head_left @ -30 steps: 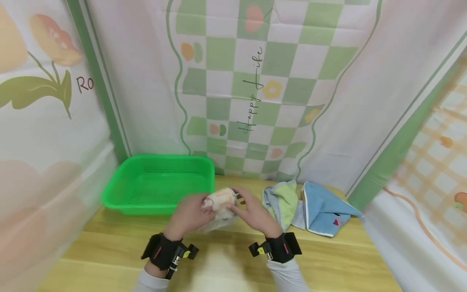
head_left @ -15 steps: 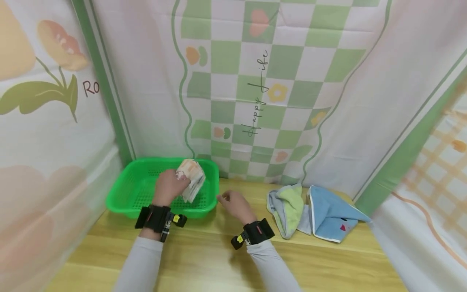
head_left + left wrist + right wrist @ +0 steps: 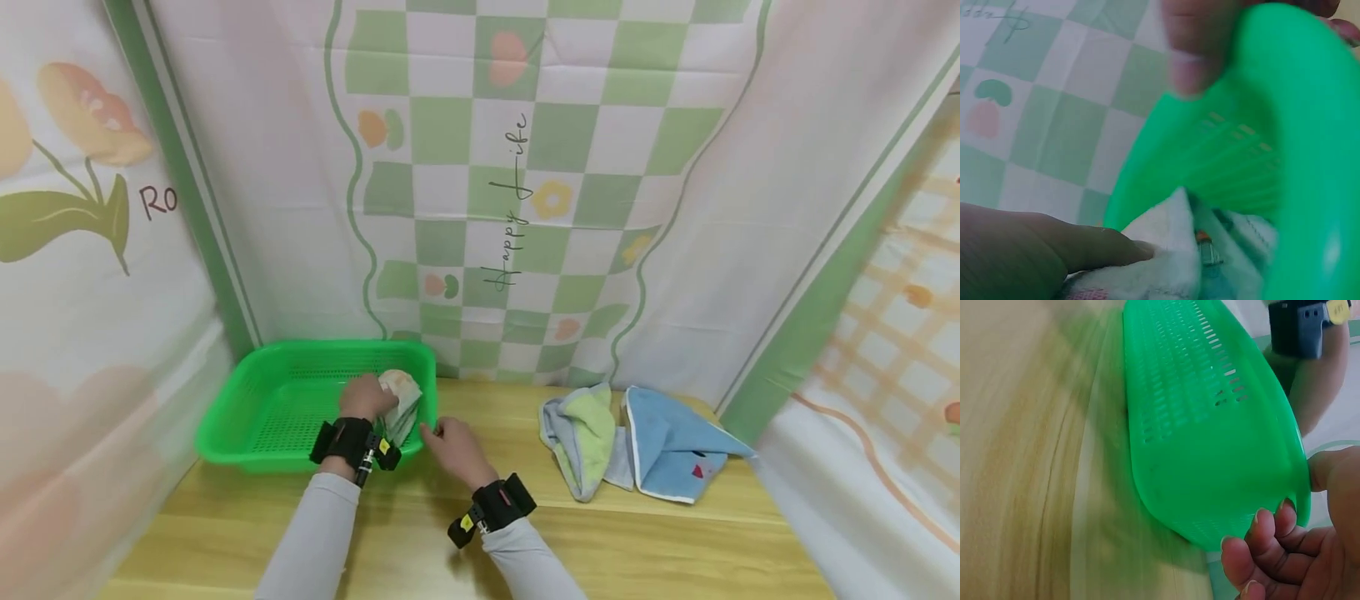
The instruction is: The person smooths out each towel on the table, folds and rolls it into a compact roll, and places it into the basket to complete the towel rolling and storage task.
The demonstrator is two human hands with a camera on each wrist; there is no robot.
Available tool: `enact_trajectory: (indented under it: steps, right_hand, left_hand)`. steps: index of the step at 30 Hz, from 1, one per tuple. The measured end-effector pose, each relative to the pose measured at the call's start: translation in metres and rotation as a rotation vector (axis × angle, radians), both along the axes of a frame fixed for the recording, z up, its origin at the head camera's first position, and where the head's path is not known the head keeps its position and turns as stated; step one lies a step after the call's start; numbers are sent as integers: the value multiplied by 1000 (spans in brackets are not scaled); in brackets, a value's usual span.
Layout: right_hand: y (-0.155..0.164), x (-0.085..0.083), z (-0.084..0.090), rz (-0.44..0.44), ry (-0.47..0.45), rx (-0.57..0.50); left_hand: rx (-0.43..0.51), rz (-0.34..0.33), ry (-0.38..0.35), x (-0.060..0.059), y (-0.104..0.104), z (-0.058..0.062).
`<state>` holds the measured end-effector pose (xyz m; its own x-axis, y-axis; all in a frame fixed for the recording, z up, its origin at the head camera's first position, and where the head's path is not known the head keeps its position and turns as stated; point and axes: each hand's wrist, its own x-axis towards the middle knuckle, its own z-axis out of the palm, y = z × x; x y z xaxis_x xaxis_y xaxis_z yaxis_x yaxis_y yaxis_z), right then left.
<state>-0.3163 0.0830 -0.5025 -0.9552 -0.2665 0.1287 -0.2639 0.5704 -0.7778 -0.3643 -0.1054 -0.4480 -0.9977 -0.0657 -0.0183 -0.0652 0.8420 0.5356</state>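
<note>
My left hand [image 3: 367,395] is inside the green plastic basket [image 3: 258,427], toward its right end. It holds a folded, pale printed towel [image 3: 402,398] low in the basket. In the left wrist view, the thumb lies on the towel [image 3: 1169,250] beside the basket wall. At the basket's front right corner, my right hand [image 3: 456,452] pinches the rim. The right wrist view shows that hand's thumb [image 3: 1325,470] over the rim and the curled fingers outside the basket wall [image 3: 1222,462]. The left fingers under the towel are hidden.
A grey and light-green towel [image 3: 588,433] lies crumpled on the wooden table [image 3: 637,542], right of my hands. Beside it is a blue towel [image 3: 671,446] with white edging. A printed curtain [image 3: 517,208] hangs behind the table.
My left hand has carried the towel leftward from between both hands and lowered it into the basket. My right hand has let go of the towel and moved to the basket's rim.
</note>
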Motion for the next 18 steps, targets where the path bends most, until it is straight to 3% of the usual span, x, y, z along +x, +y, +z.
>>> enact_trajectory:
  steps: [4,10,18]
  right_hand:
    - [-3,3,-2,2,-7,-13]
    - [-4,5,-7,1,-38,-38]
    - [-1,2,-6,14,-38,-47]
  left_hand:
    - [-6,-18,-68,4,4,-4]
    - [-38,-62,-138,13,7,1]
    - [89,-149,-174,13,13,1]
